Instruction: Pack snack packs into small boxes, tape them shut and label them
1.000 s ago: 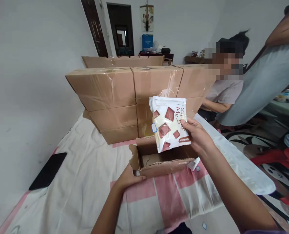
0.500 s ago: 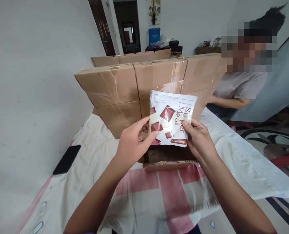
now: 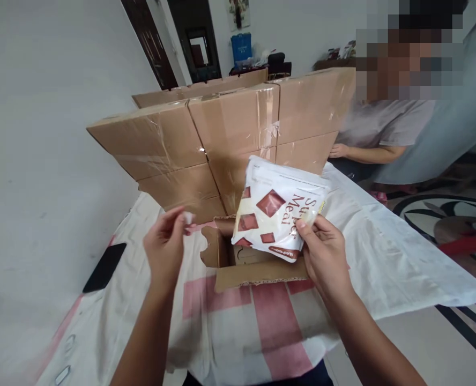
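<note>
Pouch (image 3: 278, 212) is now held by the right hand (image 3: 326, 249) alone, box (image 3: 258, 277) at six o'clock. Left hand (image 3: 164, 238), gone to nine o'clock, pinches a pale bit (image 3: 188, 218), perhaps tape.

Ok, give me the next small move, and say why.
Probably lower the glossy white pouch with dark-red squares into the brown cardboard box: the right hand holds it over the box's open top in this view, while the left hand, off it, pinches a small pale scrap.
</note>
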Motion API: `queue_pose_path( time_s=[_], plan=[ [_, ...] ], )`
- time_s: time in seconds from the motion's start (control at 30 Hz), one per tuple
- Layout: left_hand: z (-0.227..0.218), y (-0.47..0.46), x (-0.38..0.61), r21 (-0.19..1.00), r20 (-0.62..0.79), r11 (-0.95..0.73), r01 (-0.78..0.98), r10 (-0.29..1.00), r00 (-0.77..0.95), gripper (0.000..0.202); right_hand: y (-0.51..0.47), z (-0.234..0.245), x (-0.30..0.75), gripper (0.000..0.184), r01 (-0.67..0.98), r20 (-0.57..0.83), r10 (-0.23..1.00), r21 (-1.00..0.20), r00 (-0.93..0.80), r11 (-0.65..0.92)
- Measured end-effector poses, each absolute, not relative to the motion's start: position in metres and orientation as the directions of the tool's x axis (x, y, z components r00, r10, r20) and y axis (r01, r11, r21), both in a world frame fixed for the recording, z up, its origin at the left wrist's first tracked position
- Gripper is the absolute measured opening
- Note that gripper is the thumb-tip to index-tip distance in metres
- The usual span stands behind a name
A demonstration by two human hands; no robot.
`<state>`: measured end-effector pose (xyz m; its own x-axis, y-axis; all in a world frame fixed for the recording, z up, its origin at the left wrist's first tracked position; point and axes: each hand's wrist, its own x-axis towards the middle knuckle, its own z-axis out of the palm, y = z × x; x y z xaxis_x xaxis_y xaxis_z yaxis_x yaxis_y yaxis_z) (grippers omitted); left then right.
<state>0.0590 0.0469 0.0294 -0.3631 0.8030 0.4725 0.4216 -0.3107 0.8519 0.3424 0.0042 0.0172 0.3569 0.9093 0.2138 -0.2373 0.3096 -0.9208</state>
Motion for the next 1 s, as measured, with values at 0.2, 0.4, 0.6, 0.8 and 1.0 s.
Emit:
queue_pose_path(
  time_s=[0.2,0.4,0.6,0.8,1.0],
  plan=[
    [-0.076,0.039,-0.046,0.67,0.283,0.113,0.734,0.874,-0.394,0.032,0.002,0.011,0.35,0.019,-0.295,0.186,0.919,-0.909,0.347,0.295],
    [-0.106,0.02,-0.065,0.492,0.328,0.153,0.857,0.879,-0.346,0.037,0.012,0.003,0.357,0.017,-0.203,0.205,0.945,-0.944,0.256,0.26],
    [-0.028,0.025,-0.031,0.578,0.418,-0.006,0.816,0.861,-0.29,0.036,0.015,-0.005,0.357,0.016,-0.205,0.161,0.965,-0.957,0.208,0.204],
    [0.038,0.031,0.071,0.843,0.282,-0.389,0.372,0.908,0.31,0.056,0.019,0.002,0.35,0.021,-0.218,0.152,0.986,-0.962,0.071,0.164],
    [0.054,0.042,0.105,0.839,0.146,-0.224,0.497,0.971,0.19,0.039,0.014,0.016,0.347,0.025,0.302,0.311,0.95,-0.906,-0.002,0.297]
  ],
)
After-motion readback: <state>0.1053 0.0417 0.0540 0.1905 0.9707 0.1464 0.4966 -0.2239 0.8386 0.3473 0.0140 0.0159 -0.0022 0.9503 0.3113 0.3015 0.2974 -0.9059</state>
